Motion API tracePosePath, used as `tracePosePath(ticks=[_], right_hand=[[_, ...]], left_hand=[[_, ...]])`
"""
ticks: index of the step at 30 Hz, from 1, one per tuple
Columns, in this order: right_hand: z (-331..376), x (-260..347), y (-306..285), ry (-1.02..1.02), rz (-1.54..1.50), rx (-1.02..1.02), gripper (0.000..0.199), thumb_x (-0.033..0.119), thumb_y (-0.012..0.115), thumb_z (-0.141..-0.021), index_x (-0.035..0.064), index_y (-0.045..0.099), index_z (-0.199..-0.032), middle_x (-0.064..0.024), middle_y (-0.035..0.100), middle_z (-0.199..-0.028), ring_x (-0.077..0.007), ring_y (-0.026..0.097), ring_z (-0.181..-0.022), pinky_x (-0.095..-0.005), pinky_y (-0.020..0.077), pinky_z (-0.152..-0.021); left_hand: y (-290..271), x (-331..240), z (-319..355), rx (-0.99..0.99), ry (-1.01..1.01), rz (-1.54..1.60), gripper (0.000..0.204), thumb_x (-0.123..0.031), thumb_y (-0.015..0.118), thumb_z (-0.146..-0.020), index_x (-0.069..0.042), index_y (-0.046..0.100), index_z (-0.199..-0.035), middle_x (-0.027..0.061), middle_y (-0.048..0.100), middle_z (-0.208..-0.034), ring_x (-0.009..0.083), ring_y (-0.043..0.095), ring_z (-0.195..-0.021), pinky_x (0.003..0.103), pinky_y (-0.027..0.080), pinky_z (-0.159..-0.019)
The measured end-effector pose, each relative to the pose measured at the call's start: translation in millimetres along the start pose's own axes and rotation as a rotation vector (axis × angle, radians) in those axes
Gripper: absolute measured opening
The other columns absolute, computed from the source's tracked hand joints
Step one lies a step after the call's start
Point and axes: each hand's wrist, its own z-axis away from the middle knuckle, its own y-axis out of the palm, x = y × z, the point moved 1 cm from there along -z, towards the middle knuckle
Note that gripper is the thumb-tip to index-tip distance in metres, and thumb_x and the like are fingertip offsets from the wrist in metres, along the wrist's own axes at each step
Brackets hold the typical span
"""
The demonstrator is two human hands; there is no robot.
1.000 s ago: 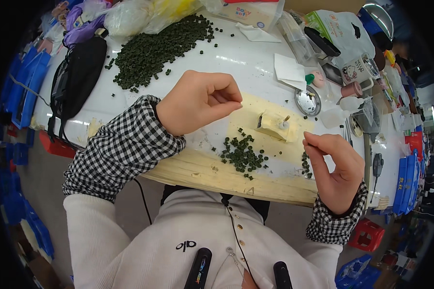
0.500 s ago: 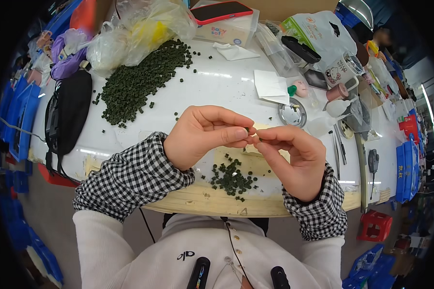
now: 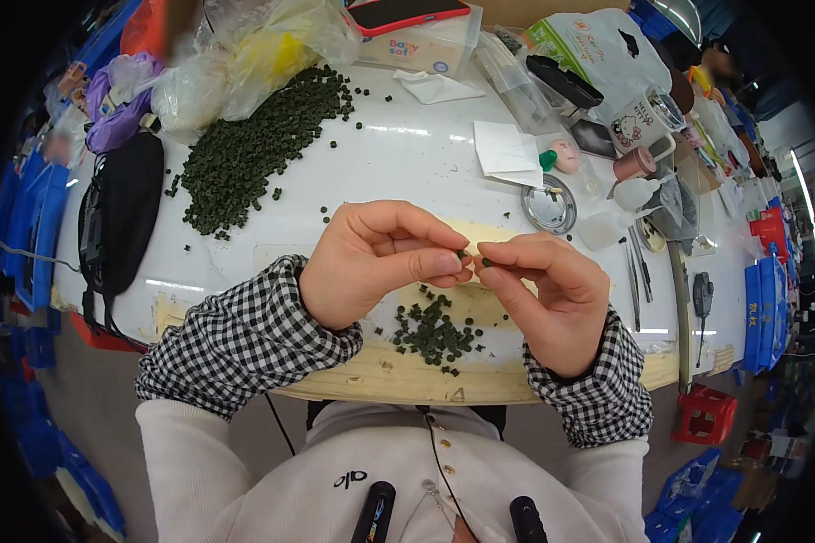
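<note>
In front of me, over the table's near edge, my left hand (image 3: 376, 261) pinches a small dark green piece (image 3: 462, 254) between thumb and forefinger. Facing it, my right hand (image 3: 557, 294) is closed in a pinch on another small dark green piece (image 3: 487, 262). A narrow gap parts the two sets of fingertips. Below them lies a small heap of similar dark green pieces (image 3: 435, 337). A far larger pile of dark green pieces (image 3: 254, 158) spreads at the back left. Fingers hide most of both held pieces.
Clear plastic bags (image 3: 290, 41) lie against the large pile, with a black pouch (image 3: 131, 213) to its left. Farther right are folded white paper (image 3: 509, 152), a round metal dish (image 3: 548, 210), a mug (image 3: 641, 122) and tweezers (image 3: 634, 285). A red-cased phone (image 3: 407, 16) rests on a box.
My fingertips, which were nearly touching, have drawn slightly apart, and a dark green piece now shows at each pinch. The whole view has shifted a little.
</note>
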Motion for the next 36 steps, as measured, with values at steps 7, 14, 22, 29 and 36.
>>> tracePosePath(ticks=[7,14,22,29,36], right_hand=[[3,0,1,0.077,-0.051,-0.032,0.023,-0.006,0.064,-0.085,-0.0040,0.065,-0.107,-0.0129,0.067,-0.097,-0.0168,0.066,-0.088,-0.0256,0.0530,-0.078],[2,-1,0,0.000,0.127,-0.002,0.020,-0.002,0.066,-0.085,-0.0019,0.068,-0.105,-0.0112,0.067,-0.089,-0.0178,0.064,-0.080,-0.0266,0.0509,-0.072],[2,1,4,-0.043,0.226,0.008,0.020,-0.001,0.067,-0.084,-0.0001,0.069,-0.104,-0.0118,0.067,-0.086,-0.0191,0.064,-0.076,-0.0269,0.0504,-0.069],[3,4,3,-0.094,0.320,0.027,0.021,-0.002,0.068,-0.083,-0.0002,0.068,-0.104,-0.0112,0.066,-0.087,-0.0198,0.065,-0.076,-0.0269,0.0511,-0.067],[3,5,2,-0.137,0.391,0.014,0.023,-0.003,0.069,-0.081,-0.0005,0.068,-0.104,-0.0111,0.064,-0.088,-0.0204,0.064,-0.077,-0.0279,0.0522,-0.066]], left_hand=[[1,1,2,0.009,0.032,-0.034,0.017,0.008,0.061,-0.087,0.004,0.060,-0.104,0.0172,0.068,-0.100,0.0237,0.068,-0.093,0.032,0.058,-0.082],[5,-1,5,-0.014,0.051,-0.074,0.016,0.012,0.063,-0.083,0.006,0.062,-0.098,0.0166,0.067,-0.098,0.0210,0.068,-0.092,0.030,0.057,-0.083],[7,2,7,-0.034,0.112,-0.112,0.018,0.014,0.068,-0.079,0.005,0.065,-0.094,0.0133,0.066,-0.093,0.0157,0.066,-0.084,0.025,0.055,-0.077],[7,0,8,-0.027,0.147,-0.187,0.017,0.014,0.068,-0.078,0.005,0.066,-0.092,0.0138,0.066,-0.092,0.0157,0.066,-0.082,0.025,0.055,-0.074],[12,-5,9,-0.046,0.101,-0.225,0.016,0.014,0.065,-0.081,0.006,0.066,-0.094,0.0143,0.067,-0.094,0.0165,0.067,-0.088,0.025,0.056,-0.079]])
